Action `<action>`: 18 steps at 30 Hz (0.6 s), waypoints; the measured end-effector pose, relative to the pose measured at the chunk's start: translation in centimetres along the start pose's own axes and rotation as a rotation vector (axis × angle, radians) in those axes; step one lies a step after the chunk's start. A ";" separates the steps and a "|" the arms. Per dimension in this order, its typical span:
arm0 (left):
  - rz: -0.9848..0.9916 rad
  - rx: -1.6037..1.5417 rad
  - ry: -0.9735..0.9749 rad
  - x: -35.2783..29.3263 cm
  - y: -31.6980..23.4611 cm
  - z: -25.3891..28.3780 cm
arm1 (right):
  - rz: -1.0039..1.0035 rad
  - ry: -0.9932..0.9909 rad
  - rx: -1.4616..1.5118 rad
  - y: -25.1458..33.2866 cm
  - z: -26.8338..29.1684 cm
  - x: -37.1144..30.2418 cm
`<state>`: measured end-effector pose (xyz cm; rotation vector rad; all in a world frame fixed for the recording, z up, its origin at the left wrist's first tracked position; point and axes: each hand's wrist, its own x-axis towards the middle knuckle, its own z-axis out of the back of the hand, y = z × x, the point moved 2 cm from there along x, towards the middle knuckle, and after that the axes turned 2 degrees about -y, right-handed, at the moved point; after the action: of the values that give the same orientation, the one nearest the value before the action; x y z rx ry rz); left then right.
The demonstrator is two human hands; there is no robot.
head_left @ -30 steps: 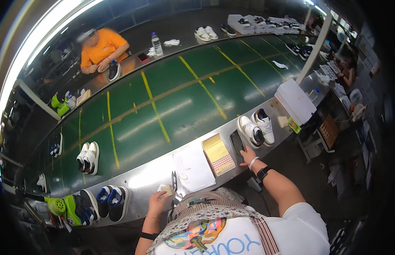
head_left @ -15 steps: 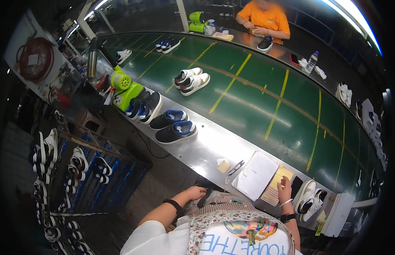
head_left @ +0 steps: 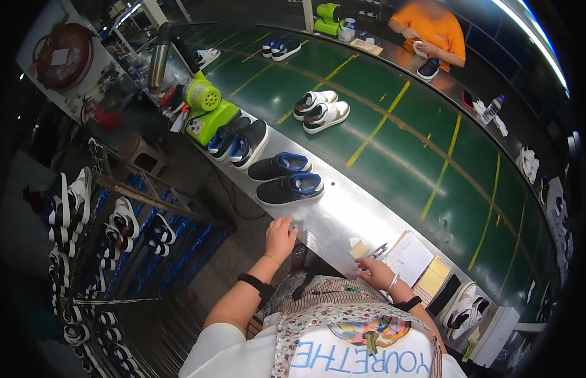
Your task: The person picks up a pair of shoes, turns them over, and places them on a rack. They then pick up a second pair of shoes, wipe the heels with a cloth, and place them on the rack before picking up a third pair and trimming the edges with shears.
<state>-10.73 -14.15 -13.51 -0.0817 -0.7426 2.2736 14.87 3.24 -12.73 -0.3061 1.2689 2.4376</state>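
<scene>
My left hand (head_left: 281, 237) is at the near edge of the metal ledge, fingers stretched and apart, holding nothing. Just beyond it sits a dark low shoe (head_left: 290, 190) with blue lining and a white sole; its mate (head_left: 275, 167) stands behind it. Over the ledge farther right, my right hand (head_left: 376, 273) is loosely spread and appears to hold nothing. Nearest to it lies a small yellowish pad (head_left: 358, 250), apart from a pair of thread snips (head_left: 377, 251). To the right of these are an open notebook (head_left: 409, 259) and a yellow paper pad (head_left: 435, 274).
Another dark pair (head_left: 247, 146) stands beside a green machine (head_left: 211, 113). White sneakers (head_left: 327, 116) sit on the green conveyor belt (head_left: 381, 157). More white shoes (head_left: 461, 309) lie at right. A shoe rack (head_left: 148, 233) stands at lower left. A co-worker in orange (head_left: 434, 31) sits across.
My left hand has gone from my lap to the ledge near the dark shoes. My right hand has left the yellow paper pad and moved left. The whole view has shifted.
</scene>
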 end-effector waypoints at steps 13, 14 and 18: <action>0.000 0.550 0.547 19.9 -1.2 -4.0 | -0.325 -0.315 0.158 5.1 -1.8 3.2; -0.127 0.534 0.542 19.6 -1.1 -3.5 | -0.327 -0.317 0.161 5.6 -2.0 3.6; -0.862 0.492 0.478 16.3 -1.9 -1.9 | -0.328 -0.452 0.433 6.6 -1.9 6.9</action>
<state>-20.89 -1.31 -11.55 -0.0531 0.0668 1.4529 5.87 -0.28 -11.38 0.1421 1.3617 1.7679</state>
